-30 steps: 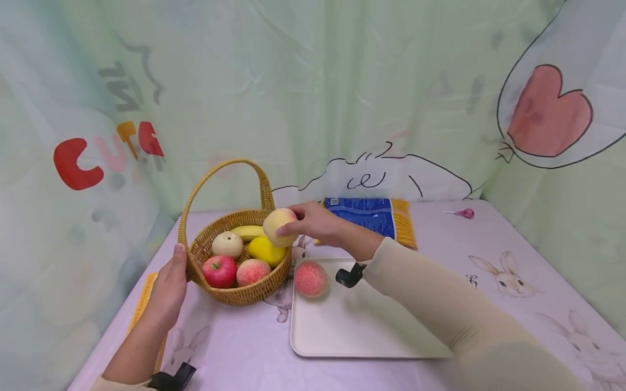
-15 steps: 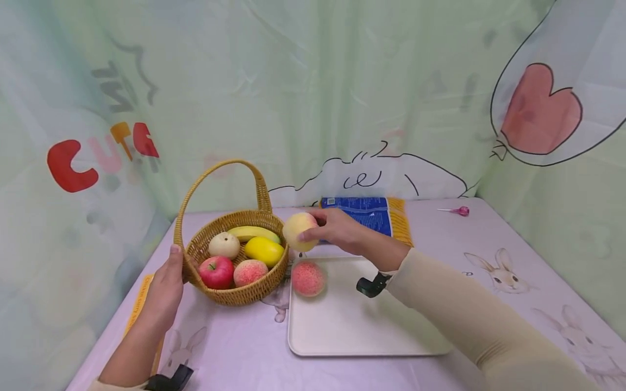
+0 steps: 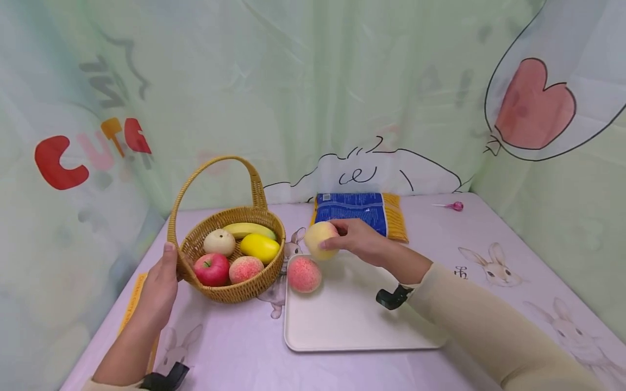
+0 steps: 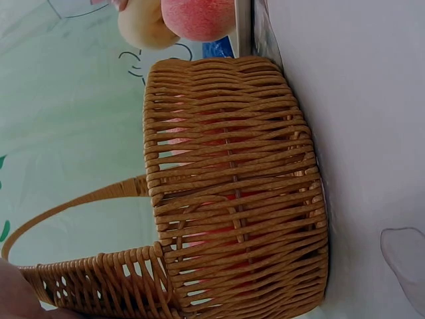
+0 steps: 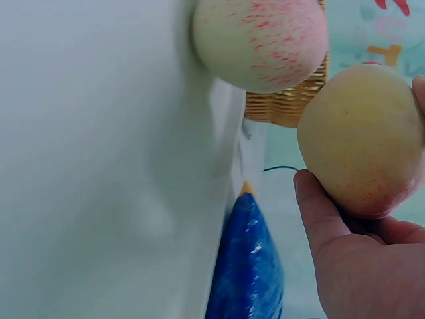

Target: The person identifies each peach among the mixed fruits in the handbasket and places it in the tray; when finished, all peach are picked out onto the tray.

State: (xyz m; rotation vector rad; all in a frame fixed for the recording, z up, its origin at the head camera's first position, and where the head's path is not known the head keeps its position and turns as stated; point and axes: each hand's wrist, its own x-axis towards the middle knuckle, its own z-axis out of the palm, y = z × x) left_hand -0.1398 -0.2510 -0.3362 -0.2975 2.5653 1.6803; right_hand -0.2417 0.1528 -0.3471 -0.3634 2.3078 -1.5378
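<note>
My right hand (image 3: 359,239) grips a pale yellow peach (image 3: 321,240) with a pink blush, held above the far left part of the white tray (image 3: 362,331). In the right wrist view the thumb and fingers curl round this peach (image 5: 365,139). A pink-red peach (image 3: 304,275) lies on the tray at its left end. My left hand (image 3: 158,288) holds the wicker basket (image 3: 230,293) at the left base of its arched handle. Inside the basket are a red apple (image 3: 212,269), another pink peach (image 3: 245,269), a yellow mango (image 3: 260,248), a banana (image 3: 250,230) and a round cream-coloured fruit (image 3: 219,242).
Behind the tray lies a blue and yellow packet (image 3: 352,212). A pink lollipop (image 3: 456,206) is at the back right. A yellow-orange packet (image 3: 134,304) lies partly under the left forearm. Printed curtains enclose the table (image 3: 235,347) at the back and sides.
My right hand has carried the pale peach out from over the basket, to the right and down toward the tray. My left hand keeps its hold on the basket.
</note>
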